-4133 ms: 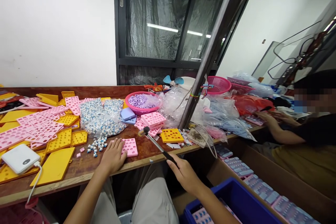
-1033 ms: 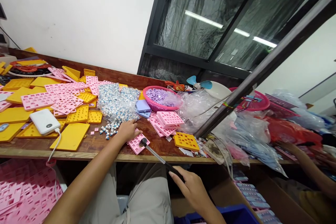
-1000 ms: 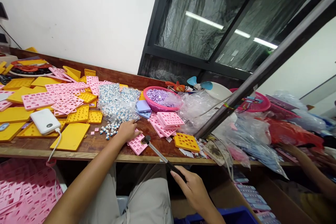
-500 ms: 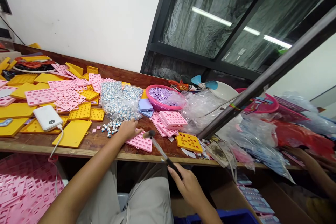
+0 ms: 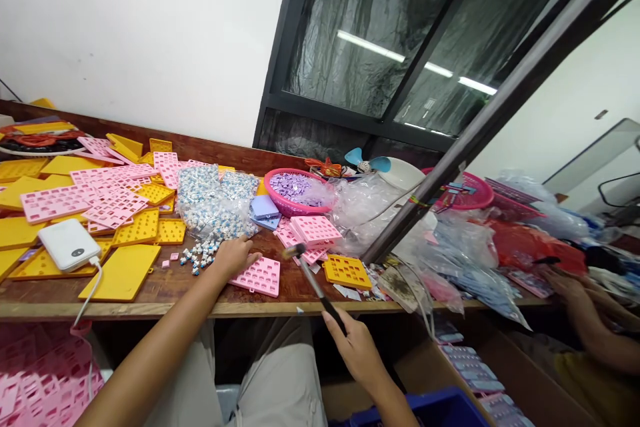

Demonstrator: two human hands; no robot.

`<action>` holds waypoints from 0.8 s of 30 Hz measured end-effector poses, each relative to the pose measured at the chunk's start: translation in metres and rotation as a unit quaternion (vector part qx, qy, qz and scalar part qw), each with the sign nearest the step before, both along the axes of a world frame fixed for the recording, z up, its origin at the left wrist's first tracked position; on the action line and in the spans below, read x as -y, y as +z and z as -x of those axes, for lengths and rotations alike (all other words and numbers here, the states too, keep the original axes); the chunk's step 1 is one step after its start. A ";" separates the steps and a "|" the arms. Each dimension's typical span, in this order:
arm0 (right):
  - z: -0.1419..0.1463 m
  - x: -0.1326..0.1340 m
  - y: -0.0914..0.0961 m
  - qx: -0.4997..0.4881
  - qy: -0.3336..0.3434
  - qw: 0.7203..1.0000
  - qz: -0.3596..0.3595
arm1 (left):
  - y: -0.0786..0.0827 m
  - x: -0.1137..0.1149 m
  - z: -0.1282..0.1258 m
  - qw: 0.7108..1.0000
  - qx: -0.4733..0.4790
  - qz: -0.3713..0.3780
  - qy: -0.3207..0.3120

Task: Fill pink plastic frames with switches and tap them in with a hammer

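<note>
My left hand point(image 5: 233, 257) rests with curled fingers on the left edge of a small pink perforated plate point(image 5: 257, 277) lying flat near the front of the wooden bench point(image 5: 165, 290). My right hand point(image 5: 353, 347) is closed round the black handle of a small hammer point(image 5: 313, 277), below the bench edge. The hammer's head is raised, hanging just above and to the right of the pink plate. A scatter of small white and blue switches point(image 5: 196, 255) lies just left of my left hand, in front of a clear bag of them point(image 5: 210, 207).
Yellow and pink plates point(image 5: 105, 203) and a white power bank point(image 5: 69, 245) cover the bench's left. A pink basket of purple caps point(image 5: 290, 190), stacked pink plates point(image 5: 313, 230), a yellow plate point(image 5: 346, 271) and plastic bags lie right. A slanted metal post point(image 5: 450, 153) crosses. Another person's hands point(image 5: 575, 287) work at far right.
The hammer's head has lifted off the pink plate and swung up to the right. The plate has turned to lie square. My left hand stays at its left edge.
</note>
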State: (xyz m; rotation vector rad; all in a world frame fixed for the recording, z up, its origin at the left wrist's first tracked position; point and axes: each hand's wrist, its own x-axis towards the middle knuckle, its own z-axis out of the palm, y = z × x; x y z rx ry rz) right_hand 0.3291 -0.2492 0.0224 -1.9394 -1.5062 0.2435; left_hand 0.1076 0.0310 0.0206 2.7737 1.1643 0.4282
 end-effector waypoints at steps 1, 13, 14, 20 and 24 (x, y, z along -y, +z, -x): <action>0.000 0.001 0.001 0.023 0.005 0.999 0.025 | 0.000 0.000 0.000 1.000 -0.001 -0.003 -0.002; -0.003 0.012 0.006 0.017 -0.027 0.999 -0.007 | 0.006 0.003 -0.002 0.999 -0.023 -0.029 0.003; -0.007 0.014 0.006 0.013 -0.039 0.999 -0.013 | 0.007 0.003 -0.001 0.999 -0.028 -0.033 -0.003; -0.044 0.031 -0.004 0.091 -0.113 0.989 0.012 | 0.007 0.009 0.013 0.983 -0.050 0.018 -0.177; -0.058 0.031 -0.015 0.139 -0.107 0.984 0.012 | 0.009 0.017 0.012 0.982 -0.066 0.031 -0.173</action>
